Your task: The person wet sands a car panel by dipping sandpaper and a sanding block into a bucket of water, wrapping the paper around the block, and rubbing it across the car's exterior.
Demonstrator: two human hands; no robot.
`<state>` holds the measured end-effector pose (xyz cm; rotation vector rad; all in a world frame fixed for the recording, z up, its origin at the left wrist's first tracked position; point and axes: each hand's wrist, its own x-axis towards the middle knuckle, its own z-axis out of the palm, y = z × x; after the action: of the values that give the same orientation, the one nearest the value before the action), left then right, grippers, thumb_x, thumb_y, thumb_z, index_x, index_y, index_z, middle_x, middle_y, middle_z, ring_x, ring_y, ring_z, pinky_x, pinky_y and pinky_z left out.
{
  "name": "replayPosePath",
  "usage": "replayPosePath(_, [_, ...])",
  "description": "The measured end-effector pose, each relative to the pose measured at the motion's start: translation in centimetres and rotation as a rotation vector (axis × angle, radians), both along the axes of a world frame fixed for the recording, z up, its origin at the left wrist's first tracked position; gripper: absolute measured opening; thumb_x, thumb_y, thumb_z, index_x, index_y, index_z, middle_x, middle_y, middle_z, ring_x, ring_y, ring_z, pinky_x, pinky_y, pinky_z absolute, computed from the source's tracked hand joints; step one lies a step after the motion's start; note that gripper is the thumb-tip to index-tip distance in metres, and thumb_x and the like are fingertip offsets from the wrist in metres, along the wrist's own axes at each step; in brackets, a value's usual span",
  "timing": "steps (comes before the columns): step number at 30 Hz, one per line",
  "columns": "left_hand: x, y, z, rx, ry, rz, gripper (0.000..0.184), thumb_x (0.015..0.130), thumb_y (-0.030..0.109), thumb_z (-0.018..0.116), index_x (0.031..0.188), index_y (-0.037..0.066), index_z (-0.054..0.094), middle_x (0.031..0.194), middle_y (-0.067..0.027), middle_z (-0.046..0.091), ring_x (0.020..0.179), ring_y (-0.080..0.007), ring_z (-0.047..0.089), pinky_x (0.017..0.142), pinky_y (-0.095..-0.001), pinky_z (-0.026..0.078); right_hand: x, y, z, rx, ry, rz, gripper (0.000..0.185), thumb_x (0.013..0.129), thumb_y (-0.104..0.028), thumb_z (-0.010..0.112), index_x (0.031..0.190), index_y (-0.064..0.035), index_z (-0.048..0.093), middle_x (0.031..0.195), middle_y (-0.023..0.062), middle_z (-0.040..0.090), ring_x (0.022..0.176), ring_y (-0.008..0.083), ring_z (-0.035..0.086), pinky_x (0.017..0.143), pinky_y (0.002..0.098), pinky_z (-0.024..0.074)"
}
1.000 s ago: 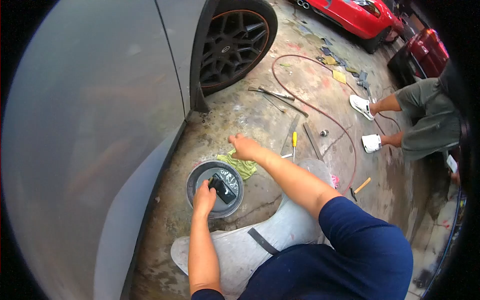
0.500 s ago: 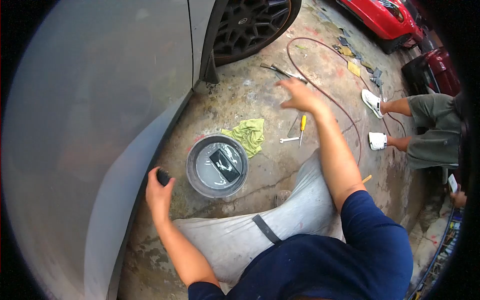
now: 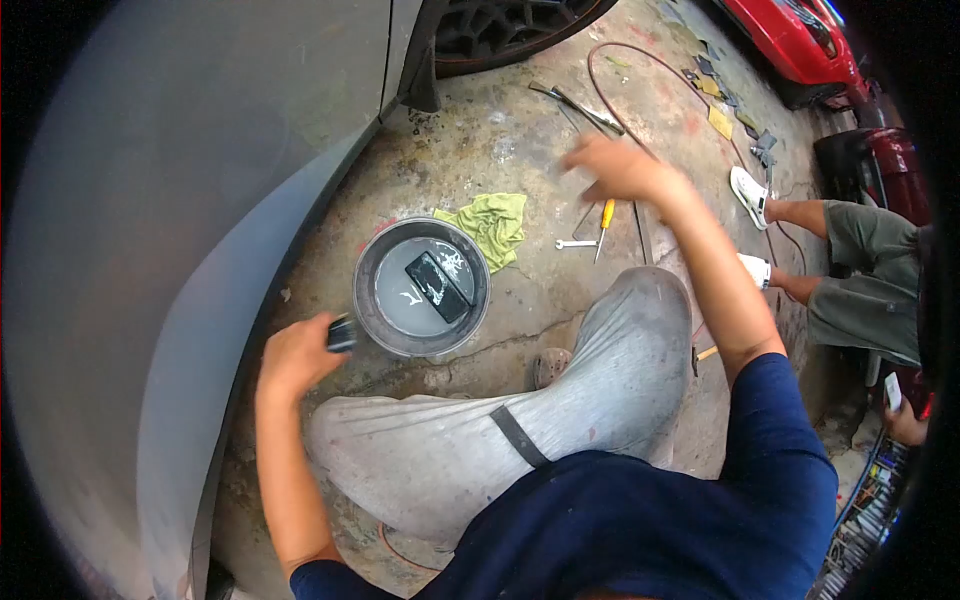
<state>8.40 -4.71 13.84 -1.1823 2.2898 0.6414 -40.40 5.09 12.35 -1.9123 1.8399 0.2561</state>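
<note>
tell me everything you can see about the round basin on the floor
The basin is round, open-topped, dark grey and looks plastic. It stands upright on the stained floor, holding what looks like water with white glints and a dark rectangular block. A green cloth lies at its side, seemingly touching it. The left hand and right hand are both clear of it.

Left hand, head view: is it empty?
No, the left hand holds a small dark block, seen left of the basin in the picture.
</note>
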Motion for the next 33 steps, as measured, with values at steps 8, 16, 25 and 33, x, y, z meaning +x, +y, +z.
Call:
replayPosePath(8, [-2.0,2.4,0.2,0.103,0.133,0.126,0.056,0.076,0.04,0.083,0.119,0.008,0.068,0.112,-0.0185,0.073,0.106,-0.0374,0.069,0.088,-0.0459,0.054,1.6,0.1,-1.1,0.135,-0.131,-0.065,0.027,0.085,-0.022,0.073,0.108,-0.0065,0.074,0.114,0.0176,0.066,0.11,0.034,0.064,0.096,0.0421,0.0507])
replayPosePath(16, [-10.4,2.2,-21.2,0.352,-0.349,-0.234,0.043,0.085,0.035,0.066,0.119,0.009,0.074,0.126,-0.0155,0.071,0.116,-0.0336,0.069,0.095,-0.0432,0.055,16.1,-0.1,-2.9,-0.113,-0.269,-0.067,0.037,0.083,-0.024,0.073,0.114,-0.0057,0.071,0.116,0.021,0.065,0.114,0.0389,0.063,0.094,0.0488,0.0537])
replayPosePath(25, [-11.7,9.4,-20.1,0.205,-0.322,-0.002,0.037,0.093,0.018,0.055,0.125,0.007,0.071,0.134,-0.0185,0.066,0.125,-0.036,0.064,0.102,-0.0475,0.052,18.5,0.1,-11.7,0.02,-0.313,-0.345,0.033,0.099,-0.013,0.048,0.13,-0.0045,0.056,0.115,0.0219,0.072,0.106,0.0395,0.071,0.088,0.0496,0.0567])
replayPosePath(33, [-13.9,14.2,-12.7,-0.152,0.036,0.396,0.029,0.095,0.02,0.054,0.116,0.004,0.066,0.106,-0.0267,0.073,0.1,-0.0456,0.07,0.089,-0.0557,0.054,17.6,-1.8,-11.2,-0.215,-0.279,-0.242,0.031,0.096,-0.015,0.052,0.126,-0.0094,0.06,0.101,0.0169,0.076,0.096,0.035,0.074,0.079,0.0487,0.0581])
